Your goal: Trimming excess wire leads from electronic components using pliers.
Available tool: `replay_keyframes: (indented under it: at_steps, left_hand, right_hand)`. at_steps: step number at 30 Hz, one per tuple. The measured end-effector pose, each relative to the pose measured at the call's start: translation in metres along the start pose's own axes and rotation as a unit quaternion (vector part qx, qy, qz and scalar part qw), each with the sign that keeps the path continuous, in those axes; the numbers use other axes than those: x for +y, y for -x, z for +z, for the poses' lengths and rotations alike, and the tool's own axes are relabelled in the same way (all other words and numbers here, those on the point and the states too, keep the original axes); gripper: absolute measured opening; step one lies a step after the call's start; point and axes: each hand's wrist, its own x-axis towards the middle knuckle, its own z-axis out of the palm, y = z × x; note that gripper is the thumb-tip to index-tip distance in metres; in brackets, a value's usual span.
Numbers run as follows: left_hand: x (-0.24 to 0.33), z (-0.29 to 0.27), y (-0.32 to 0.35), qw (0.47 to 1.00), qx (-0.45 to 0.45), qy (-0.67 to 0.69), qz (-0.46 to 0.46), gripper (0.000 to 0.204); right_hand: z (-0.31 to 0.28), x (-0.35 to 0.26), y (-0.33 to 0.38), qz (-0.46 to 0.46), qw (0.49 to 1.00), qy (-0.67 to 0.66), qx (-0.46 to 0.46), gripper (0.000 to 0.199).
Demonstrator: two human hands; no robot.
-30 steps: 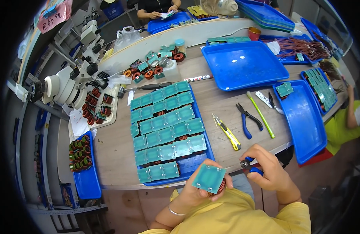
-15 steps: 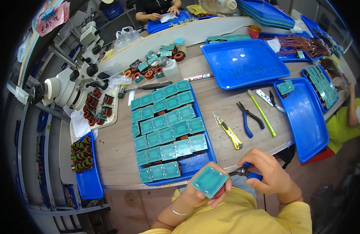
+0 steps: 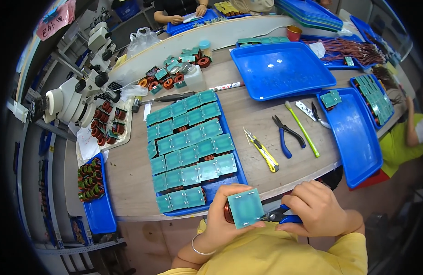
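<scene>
The small square green circuit board [image 3: 245,207] was held up near the person's chest, just past the front edge of the wooden table [image 3: 129,178]. A round coil of copper wire [image 3: 228,213] sat on its underside (only a bit of it showed). The left hand [image 3: 220,220] was wrapped tight around the board and coil, with fingers curled at the board's left edge and the thumb under it. The right hand [image 3: 317,213] was squeezed shut on the blue-handled cutters [image 3: 279,215], and the dark tips of the cutters touched the right edge of the board.

Just ahead of the hands, a blue plastic tray [image 3: 229,181] on the table held rows of the same green boards [image 3: 188,146], lying flat side by side. To the right of it lay a yellow utility knife [image 3: 262,151], blue-handled pliers [image 3: 287,135] and a thin green stick [image 3: 303,130]. Farther right was a long blue tray [image 3: 353,137] with one green board in its far corner. A big blue tray [image 3: 280,68] sat near the back. On the left stood a white microscope [image 3: 78,94].
</scene>
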Motion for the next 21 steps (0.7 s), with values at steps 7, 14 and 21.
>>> replay_keyframes:
  at_steps: [7,14,21]
  left_hand:
    - [0.0019,-0.0007,-0.0033,0.996,-0.009,-0.068,0.058,0.071]
    - [0.0071,0.0006,-0.0087,0.988,-0.042,-0.104,0.109,0.071]
    - [0.0076,0.0014,-0.0072,0.988,-0.051,-0.130,0.070,0.071]
  right_hand:
    - [0.0001,0.0003,0.0025,-0.004,1.000,0.010,0.000,0.045]
    - [-0.0067,0.0012,0.0035,-0.015,0.999,0.035,-0.024,0.045]
    - [0.0011,0.0076,0.0047,-0.031,0.999,0.038,-0.019,0.040]
